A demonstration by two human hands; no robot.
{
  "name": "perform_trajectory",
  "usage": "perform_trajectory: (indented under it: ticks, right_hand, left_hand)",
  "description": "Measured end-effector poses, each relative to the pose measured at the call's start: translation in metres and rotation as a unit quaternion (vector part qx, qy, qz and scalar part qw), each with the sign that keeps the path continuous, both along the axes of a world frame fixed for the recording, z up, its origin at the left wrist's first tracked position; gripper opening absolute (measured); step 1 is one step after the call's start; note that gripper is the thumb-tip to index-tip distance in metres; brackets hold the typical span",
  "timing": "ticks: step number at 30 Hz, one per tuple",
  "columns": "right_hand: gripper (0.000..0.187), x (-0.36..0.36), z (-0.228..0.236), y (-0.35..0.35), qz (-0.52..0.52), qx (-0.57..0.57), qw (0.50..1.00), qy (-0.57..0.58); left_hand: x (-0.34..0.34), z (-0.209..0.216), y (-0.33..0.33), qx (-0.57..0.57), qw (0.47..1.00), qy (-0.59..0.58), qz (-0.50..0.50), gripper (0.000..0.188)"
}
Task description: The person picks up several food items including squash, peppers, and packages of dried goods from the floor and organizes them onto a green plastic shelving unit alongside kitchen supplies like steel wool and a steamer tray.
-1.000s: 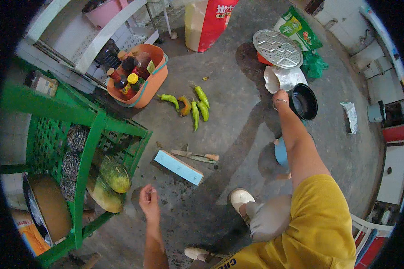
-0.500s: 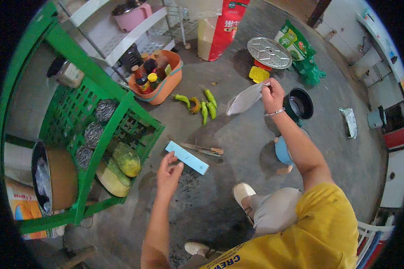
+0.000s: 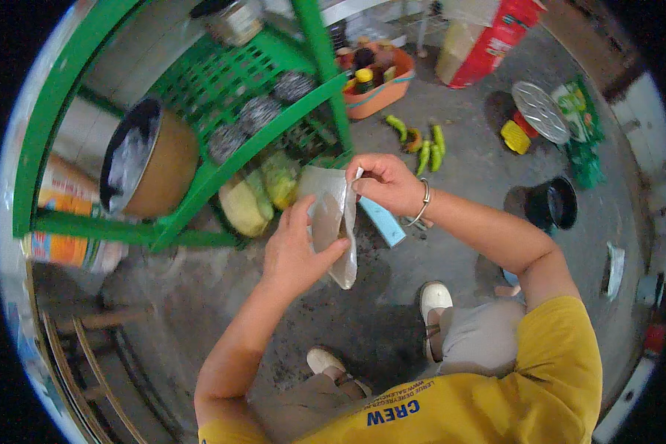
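A translucent pouch-like plastic bag (image 3: 331, 211) hangs in front of me. My right hand (image 3: 392, 186), closed, pinches its upper edge; a bracelet circles that wrist. Beside the bag is my left hand (image 3: 294, 251), thumb and fingers spread, its thumb overlapping the bag's face; whether it grips any film is unclear. Behind my right hand a slim light-blue box (image 3: 385, 224) lies on the floor, partly hidden. Green peppers (image 3: 431, 148) lie farther off.
To the left stands a green plastic rack (image 3: 255, 148) with vegetables (image 3: 248, 209) and a brown pot (image 3: 159, 166). An orange basket (image 3: 385, 92) of bottles sits beyond. Rightward are a black bucket (image 3: 551, 203) and a round perforated metal tray (image 3: 540, 111). A wooden stool-like frame (image 3: 89, 355) is lower left.
My right hand has brought the bag leftward and nearer. My left hand has risen from beside the blue box to the bag. The view has turned left.
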State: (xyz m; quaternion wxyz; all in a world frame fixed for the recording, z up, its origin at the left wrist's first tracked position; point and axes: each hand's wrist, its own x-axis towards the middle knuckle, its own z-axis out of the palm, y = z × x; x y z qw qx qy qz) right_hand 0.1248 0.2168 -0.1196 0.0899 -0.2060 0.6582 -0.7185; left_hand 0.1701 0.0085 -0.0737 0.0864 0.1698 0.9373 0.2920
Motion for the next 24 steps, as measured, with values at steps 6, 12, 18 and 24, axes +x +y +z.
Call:
perform_trajectory:
  ticks: [6, 12, 18, 24]
  right_hand:
    - [0.006, -0.017, -0.073, -0.015, 0.069, 0.057, 0.991, -0.103]
    - [0.026, 0.004, -0.012, -0.002, -0.099, 0.309, 0.897, 0.301]
    - [0.043, 0.052, -0.012, -0.014, 0.073, 0.395, 0.831, 0.385]
    - [0.038, 0.070, -0.015, -0.008, 0.140, 0.540, 0.774, 0.300]
  left_hand:
    - [-0.004, -0.081, -0.033, 0.001, 0.998, -0.045, 0.050, 0.057]
    - [-0.021, -0.079, -0.020, 0.211, 0.965, -0.121, 0.100, 0.048]
    - [-0.023, -0.083, -0.006, 0.185, 0.976, -0.104, 0.052, 0.052]
    - [-0.024, -0.079, -0.012, 0.157, 0.979, -0.106, 0.073, 0.053]
